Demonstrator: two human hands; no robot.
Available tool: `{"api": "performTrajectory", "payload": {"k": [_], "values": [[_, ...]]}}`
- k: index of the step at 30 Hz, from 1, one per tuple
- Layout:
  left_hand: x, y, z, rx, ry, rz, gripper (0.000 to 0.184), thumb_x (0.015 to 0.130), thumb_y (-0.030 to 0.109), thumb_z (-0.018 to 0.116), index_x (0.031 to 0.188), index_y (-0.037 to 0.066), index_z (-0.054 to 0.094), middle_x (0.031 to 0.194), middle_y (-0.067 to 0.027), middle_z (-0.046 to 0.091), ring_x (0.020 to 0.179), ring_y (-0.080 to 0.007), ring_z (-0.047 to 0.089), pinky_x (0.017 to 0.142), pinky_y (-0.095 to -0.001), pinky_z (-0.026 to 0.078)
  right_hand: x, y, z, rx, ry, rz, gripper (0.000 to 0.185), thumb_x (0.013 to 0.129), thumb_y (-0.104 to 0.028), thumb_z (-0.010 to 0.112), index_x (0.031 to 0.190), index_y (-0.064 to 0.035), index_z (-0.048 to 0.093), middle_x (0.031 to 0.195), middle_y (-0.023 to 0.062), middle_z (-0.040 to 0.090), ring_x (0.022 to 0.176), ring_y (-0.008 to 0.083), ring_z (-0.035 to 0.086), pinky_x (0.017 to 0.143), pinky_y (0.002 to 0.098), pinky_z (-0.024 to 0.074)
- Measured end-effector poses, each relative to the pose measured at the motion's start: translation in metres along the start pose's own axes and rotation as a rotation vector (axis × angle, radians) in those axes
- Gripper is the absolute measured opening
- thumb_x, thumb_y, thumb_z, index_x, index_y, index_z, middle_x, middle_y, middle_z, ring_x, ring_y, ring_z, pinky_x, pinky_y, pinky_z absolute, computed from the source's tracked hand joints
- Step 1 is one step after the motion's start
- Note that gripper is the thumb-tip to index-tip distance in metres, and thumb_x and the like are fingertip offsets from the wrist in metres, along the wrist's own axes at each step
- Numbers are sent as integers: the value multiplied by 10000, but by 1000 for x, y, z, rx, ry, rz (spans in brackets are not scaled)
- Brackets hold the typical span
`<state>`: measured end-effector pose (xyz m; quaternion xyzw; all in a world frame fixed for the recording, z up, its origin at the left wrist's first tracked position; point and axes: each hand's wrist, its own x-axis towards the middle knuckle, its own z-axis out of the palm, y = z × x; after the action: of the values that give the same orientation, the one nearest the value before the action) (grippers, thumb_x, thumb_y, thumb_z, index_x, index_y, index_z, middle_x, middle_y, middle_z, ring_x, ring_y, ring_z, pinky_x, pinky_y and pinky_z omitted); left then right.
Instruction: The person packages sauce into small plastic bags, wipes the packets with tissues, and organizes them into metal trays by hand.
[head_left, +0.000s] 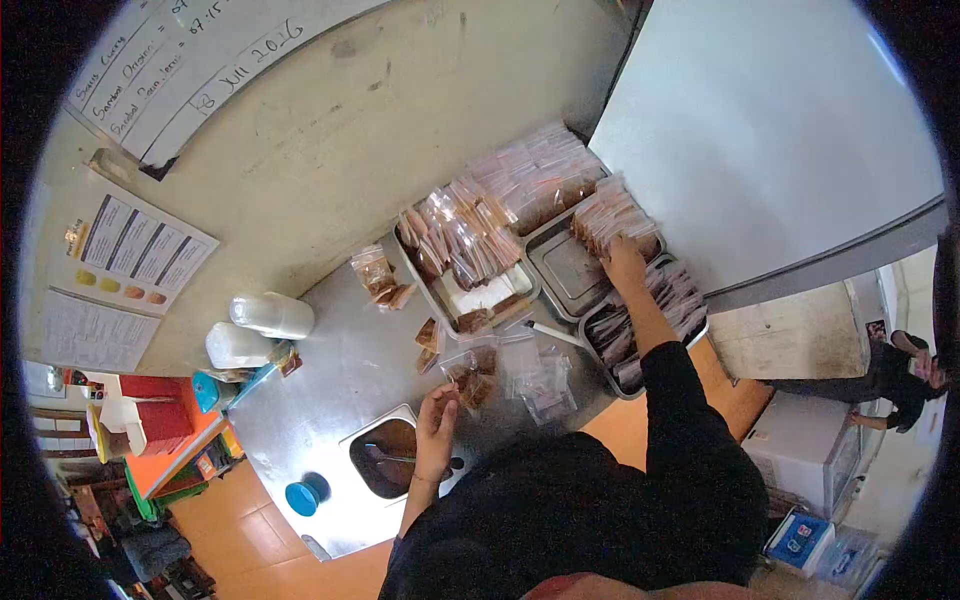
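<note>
My left hand [437, 430] pinches the edge of a clear plastic bag [474, 372] that has small brown-filled packets in it. My right hand [625, 262] reaches to a metal tray [568, 275], its fingers closed at the row of small brown-filled plastic packets [608, 215]; the fingertips are partly hidden among them. Flat clear bags [545, 385] lie on the metal table to the right of my left hand. Beside the held bag are a few loose brown packets [428, 345]. A white marker-like stick [553, 332] rests near the trays.
More packets fill a left tray [455, 235], a dark-packet tray [665, 300] and a stack at the back [540, 170]. A metal container [385, 455] with brown contents and a utensil sits near a blue lid [307, 494]. Another person [895, 385] is at far right.
</note>
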<state>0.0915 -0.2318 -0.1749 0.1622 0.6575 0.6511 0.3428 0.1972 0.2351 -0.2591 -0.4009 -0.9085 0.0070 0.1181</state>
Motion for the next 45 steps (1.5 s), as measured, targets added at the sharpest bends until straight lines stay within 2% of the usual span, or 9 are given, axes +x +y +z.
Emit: {"api": "performTrajectory", "payload": {"k": [4, 12, 18, 23, 31, 35, 37, 40, 45], "values": [[-4, -2, 0, -44, 12, -2, 280, 994, 127, 533, 1253, 20, 524, 1210, -80, 588, 1127, -172, 546, 1009, -305, 392, -4, -8, -29, 86, -291, 107, 372, 709, -246, 806, 890, -39, 555, 976, 160, 597, 995, 368, 581, 819, 458, 494], [-20, 14, -4, -8, 29, 3, 287, 994, 140, 535, 1248, 7, 524, 1208, -87, 602, 1152, -177, 548, 1016, -313, 394, -16, -71, -68, 42, 96, -20, 352, 767, -343, 736, 925, -50, 622, 935, 146, 611, 967, 348, 577, 830, 453, 470], [-28, 15, -9, -25, 37, 39, 280, 993, 135, 530, 1247, 15, 525, 1207, -83, 605, 1148, -177, 553, 1015, -315, 401, -91, -203, -76, 349, -14, -789, 204, 780, -269, 691, 903, -112, 647, 961, 90, 606, 960, 278, 566, 858, 407, 414], [-30, 24, -16, -7, 21, 42, 307, 969, 100, 561, 1262, 22, 515, 1230, -88, 593, 1165, -186, 545, 1017, -317, 402, -104, -210, -25, 245, -55, -720, 135, 778, -191, 656, 896, -133, 688, 941, 46, 633, 988, 245, 565, 901, 372, 396], [4, 60, -6, 214, -220, 313, 844, 737, 184, 832, 1424, 41, 362, 1382, -151, 464, 1290, -261, 446, 1091, -397, 333, -125, -209, -171, 724, -330, -826, 118, 799, -209, 701, 853, -104, 703, 896, 38, 623, 965, 265, 567, 848, 395, 434], [12, 26, 6, -250, -562, -316, 518, 940, 210, 615, 1374, -1, 429, 1285, -162, 547, 1216, -269, 518, 1060, -391, 386, -133, -206, -176, 842, -506, -835, 211, 819, -262, 727, 891, -67, 691, 914, 68, 610, 932, 279, 563, 841, 377, 433], [7, 37, 13, -484, -702, -341, 410, 1017, 276, 459, 1323, 3, 484, 1184, -145, 604, 1132, -251, 579, 1020, -378, 429, -124, -195, -162, 1139, -609, -619, 262, 812, -275, 736, 952, -62, 678, 894, 89, 601, 918, 268, 567, 858, 383, 429], [-4, 35, 13, -399, -549, -371, 444, 1026, 350, 419, 1299, 10, 501, 1128, -132, 623, 1076, -234, 607, 985, -373, 454, -111, -169, -107, 329, -64, -510, 323, 757, -236, 749, 1029, -105, 635, 993, 61, 577, 1023, 261, 528, 958, 380, 387], [-1, 17, 12, -412, -284, -192, 501, 1030, 405, 393, 1320, 9, 491, 1143, -114, 619, 1121, -216, 574, 1008, -352, 428, -97, -154, -28, 99, 99, -682, 298, 728, -171, 716, 1010, -136, 627, 1029, 49, 570, 1039, 255, 509, 950, 403, 383]]}}
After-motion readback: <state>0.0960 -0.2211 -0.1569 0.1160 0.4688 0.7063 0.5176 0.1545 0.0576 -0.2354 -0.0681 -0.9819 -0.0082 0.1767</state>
